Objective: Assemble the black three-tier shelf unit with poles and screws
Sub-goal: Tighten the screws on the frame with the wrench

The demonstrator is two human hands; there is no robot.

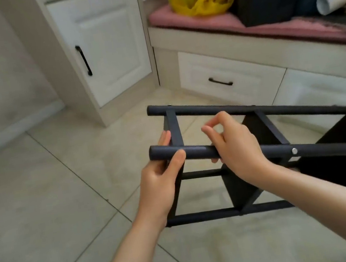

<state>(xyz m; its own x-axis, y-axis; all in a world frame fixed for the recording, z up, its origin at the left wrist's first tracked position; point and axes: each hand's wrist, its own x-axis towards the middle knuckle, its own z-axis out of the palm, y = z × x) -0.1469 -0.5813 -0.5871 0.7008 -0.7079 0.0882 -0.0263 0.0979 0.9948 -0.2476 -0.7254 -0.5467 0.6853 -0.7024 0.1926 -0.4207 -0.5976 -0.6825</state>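
Shelf (338,160) on its side on floor (44,206). Left hand (159,182) clamps pole (195,151) end. Right hand (235,150) curls round pole, thumb and forefinger pinched, contents unclear. Probably best: steady pole, align hole before screwing.

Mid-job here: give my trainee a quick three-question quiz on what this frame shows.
1. True or false: the shelf unit stands upright on the floor.
2. Which hand grips the near pole closest to its free end? A) left hand B) right hand C) neither
3. Fill in: the silver screw sits in the near pole, to the ____ of the right hand.
Key: 1 false, it lies on its side; 2 A; 3 right.
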